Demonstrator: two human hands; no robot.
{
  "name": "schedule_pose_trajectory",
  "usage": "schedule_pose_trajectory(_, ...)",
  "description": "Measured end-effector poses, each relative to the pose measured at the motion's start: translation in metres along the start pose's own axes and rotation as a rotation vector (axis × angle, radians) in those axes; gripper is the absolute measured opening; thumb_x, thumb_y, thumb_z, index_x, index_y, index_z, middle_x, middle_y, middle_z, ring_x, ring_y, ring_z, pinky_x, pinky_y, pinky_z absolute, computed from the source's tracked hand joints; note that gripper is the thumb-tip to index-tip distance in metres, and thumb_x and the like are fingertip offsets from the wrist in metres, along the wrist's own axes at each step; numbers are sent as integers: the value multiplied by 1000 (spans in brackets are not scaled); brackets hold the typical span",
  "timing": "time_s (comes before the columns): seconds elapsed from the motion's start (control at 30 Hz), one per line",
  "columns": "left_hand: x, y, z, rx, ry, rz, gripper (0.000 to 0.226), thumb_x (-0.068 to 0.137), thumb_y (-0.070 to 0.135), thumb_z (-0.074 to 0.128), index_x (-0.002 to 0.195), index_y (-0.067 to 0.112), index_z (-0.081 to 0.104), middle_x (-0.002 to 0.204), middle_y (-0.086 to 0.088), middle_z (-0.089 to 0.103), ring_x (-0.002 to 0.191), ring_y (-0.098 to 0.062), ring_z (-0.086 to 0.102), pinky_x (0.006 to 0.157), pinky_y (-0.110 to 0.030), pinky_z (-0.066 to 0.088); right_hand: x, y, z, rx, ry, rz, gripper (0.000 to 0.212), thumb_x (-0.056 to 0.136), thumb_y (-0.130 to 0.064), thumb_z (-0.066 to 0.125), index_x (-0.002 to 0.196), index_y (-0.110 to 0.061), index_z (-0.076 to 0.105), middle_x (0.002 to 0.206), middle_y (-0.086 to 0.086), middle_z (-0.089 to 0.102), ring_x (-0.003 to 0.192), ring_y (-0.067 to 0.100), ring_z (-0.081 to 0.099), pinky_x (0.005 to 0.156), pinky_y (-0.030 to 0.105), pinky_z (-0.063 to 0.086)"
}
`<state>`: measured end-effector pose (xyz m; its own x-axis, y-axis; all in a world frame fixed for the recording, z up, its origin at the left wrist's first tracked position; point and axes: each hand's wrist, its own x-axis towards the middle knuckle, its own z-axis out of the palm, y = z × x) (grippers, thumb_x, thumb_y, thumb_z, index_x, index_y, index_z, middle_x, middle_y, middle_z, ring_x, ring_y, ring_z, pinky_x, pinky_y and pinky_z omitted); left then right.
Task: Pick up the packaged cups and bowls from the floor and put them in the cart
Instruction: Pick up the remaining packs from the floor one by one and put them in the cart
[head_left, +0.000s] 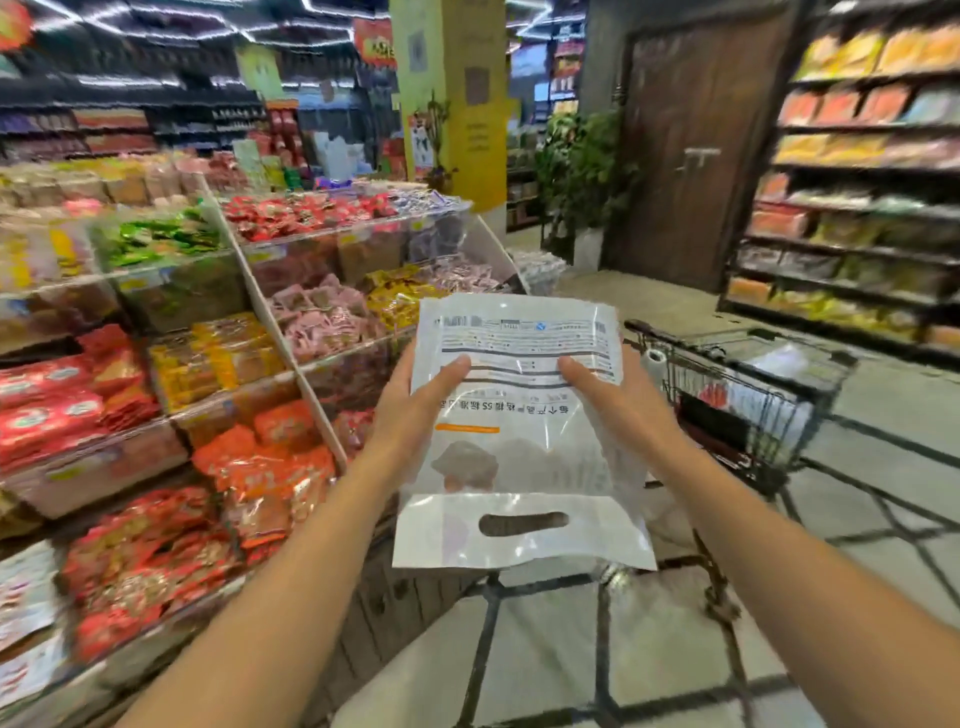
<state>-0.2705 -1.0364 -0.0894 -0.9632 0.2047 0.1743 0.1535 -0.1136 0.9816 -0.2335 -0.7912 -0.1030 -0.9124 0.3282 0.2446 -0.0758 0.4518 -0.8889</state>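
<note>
I hold a white plastic package (519, 452) with a cut-out handle slot at its lower end, upside down, at chest height in the middle of the head view. My left hand (415, 405) grips its left edge and my right hand (613, 400) grips its right edge, thumbs on the printed face. Grey bowl pictures show on the wrapper. The black wire shopping cart (748, 395) stands just beyond and right of the package, with a few white items inside.
A tiered display of snack packets (208, 364) fills the left side, close to my left arm. Shelving with goods (857, 208) lines the right. A brown door (691, 145), a potted plant (582, 171) and a yellow pillar (467, 104) stand ahead. Tiled floor (571, 649) lies below.
</note>
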Motion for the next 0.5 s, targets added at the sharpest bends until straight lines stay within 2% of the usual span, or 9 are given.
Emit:
schedule_pose_trajectory(0.07, 11, -9, 45, 1, -63, -12, 63, 87, 40, 80, 146, 34, 57, 131, 3, 74, 120, -24, 71, 104, -49, 55, -3, 19, -42, -16, 57, 20, 86, 74, -88, 62, 145, -41, 49, 135, -15, 65, 121, 12, 65, 106, 45, 50)
schedule_pose_trajectory(0.13, 22, -18, 88, 3, -137, -29, 64, 85, 43, 80, 145, 35, 57, 131, 4, 73, 120, -23, 71, 106, -52, 53, -6, 39, -79, -13, 117, 71, 78, 80, -78, 64, 144, -38, 46, 131, -17, 64, 117, 13, 64, 100, 41, 49)
schedule_pose_trajectory(0.2, 36, -30, 130, 9, -201, -24, 54, 92, 35, 77, 143, 33, 59, 128, 4, 75, 117, -21, 72, 103, -47, 56, -6, 60, -113, -24, 184, 146, 76, 83, -75, 64, 146, -37, 44, 127, -17, 63, 114, 15, 62, 95, 39, 48)
schedule_pose_trajectory(0.27, 49, -39, 169, 12, -254, -17, 49, 95, 32, 74, 141, 32, 60, 125, 7, 76, 114, -17, 73, 98, -40, 59, -1, 81, -142, -63, 229, 142, 74, 83, -77, 61, 145, -41, 46, 127, -19, 64, 113, 11, 63, 92, 36, 49)
schedule_pose_trajectory(0.37, 76, -56, 227, 15, -328, -15, 52, 93, 34, 77, 142, 30, 60, 125, 6, 76, 113, -15, 74, 97, -40, 58, 13, 113, -185, -102, 292, 167, 79, 80, -82, 57, 147, -42, 46, 129, -18, 67, 113, 10, 66, 82, 32, 51)
schedule_pose_trajectory(0.43, 99, -67, 264, 8, -386, -22, 56, 89, 38, 79, 141, 31, 61, 127, 3, 75, 115, -19, 73, 99, -45, 57, 25, 134, -211, -105, 346, 201, 81, 79, -84, 57, 148, -43, 44, 131, -19, 66, 116, 9, 65, 89, 35, 53)
schedule_pose_trajectory(0.5, 123, -80, 304, 24, -433, -14, 54, 88, 42, 79, 139, 35, 62, 127, 4, 75, 116, -21, 73, 102, -50, 56, 40, 153, -238, -123, 400, 221, 73, 84, -77, 59, 147, -42, 44, 131, -20, 63, 115, 9, 64, 91, 37, 50)
